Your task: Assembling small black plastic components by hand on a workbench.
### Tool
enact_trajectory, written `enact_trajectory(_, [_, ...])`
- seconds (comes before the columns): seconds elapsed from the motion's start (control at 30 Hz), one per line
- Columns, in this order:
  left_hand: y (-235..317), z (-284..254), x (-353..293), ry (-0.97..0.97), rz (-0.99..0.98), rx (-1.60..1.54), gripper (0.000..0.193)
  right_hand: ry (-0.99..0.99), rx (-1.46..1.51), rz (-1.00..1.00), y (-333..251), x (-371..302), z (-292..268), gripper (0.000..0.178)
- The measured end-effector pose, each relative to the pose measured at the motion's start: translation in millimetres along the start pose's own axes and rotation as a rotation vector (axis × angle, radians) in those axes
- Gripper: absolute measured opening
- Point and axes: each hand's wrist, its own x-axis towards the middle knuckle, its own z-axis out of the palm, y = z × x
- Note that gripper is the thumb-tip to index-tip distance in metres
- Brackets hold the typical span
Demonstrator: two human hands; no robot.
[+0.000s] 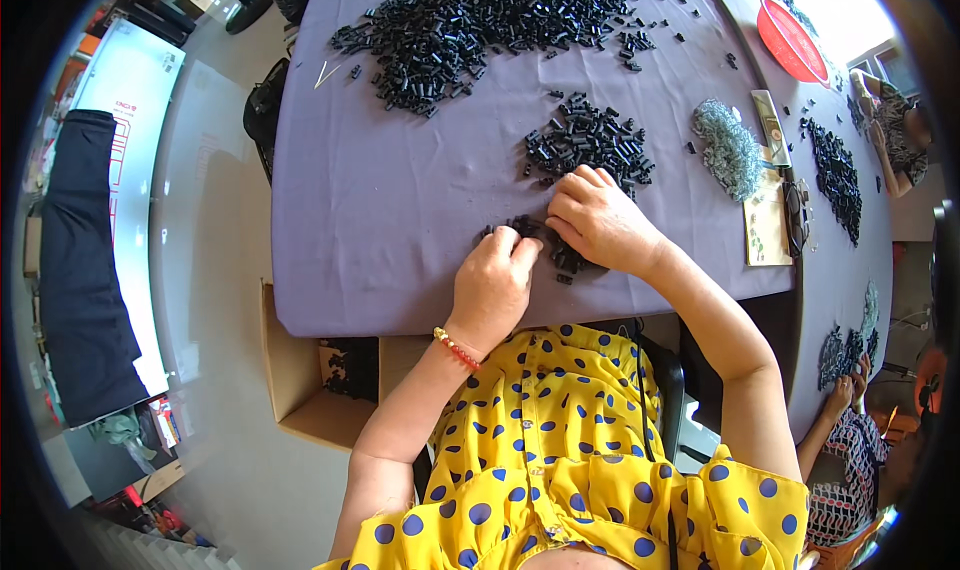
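Note:
Both of my hands work close together near the table's front edge, over a small group of short black cylindrical parts [566,258]. My left hand [494,282], with a red and gold bead bracelet at its wrist, is closed, thumb and forefinger pinched at black parts. My right hand [608,226] is also closed, fingers curled and tips pointing toward the left hand; what lies between them is hidden. Just beyond the right hand rises a heap of the same black parts [590,138], partly covered by its fingers.
A far larger heap of black parts [500,15] spreads over the far side of the purple-grey tablecloth [400,190]. To the right lie a grey-green tangled clump [728,150], glasses [797,218] and a red basin [792,40]. Other people sit at right. A cardboard box [300,390] stands below left.

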Motion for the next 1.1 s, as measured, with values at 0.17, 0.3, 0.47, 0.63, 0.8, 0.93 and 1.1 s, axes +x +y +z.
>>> enact_trajectory(0.17, [-8, 2, 12, 0.032, -0.006, 0.006, 0.013, -0.008, -0.052, 0.068, -6, -19, -8, 0.013])
enact_trajectory(0.3, [4, -3, 7, 0.041, -0.038, -0.059, 0.024, 0.018, 0.005, 0.09, -13, -35, -18, 0.01])
enact_trajectory(0.47, [26, -11, -15, 0.037, -0.074, -0.21, 0.028, 0.164, 0.05, 0.266, -36, -61, -40, 0.015])
enact_trajectory(0.63, [47, -13, -37, -0.128, -0.029, -0.344, 0.025, -0.031, -0.037, 0.681, -70, -100, -44, 0.041])
enact_trajectory(0.8, [52, 7, -29, -0.193, 0.123, -0.172, 0.02, -0.074, 0.041, 0.778, -82, -107, -26, 0.056])
enact_trajectory(0.93, [45, 14, -22, -0.154, 0.096, -0.14, 0.018, -0.01, 0.054, 0.732, -85, -90, -16, 0.054])
enact_trajectory(1.1, [31, 6, -11, -0.059, 0.02, -0.097, 0.02, 0.053, 0.136, 0.688, -79, -71, -1, 0.047])
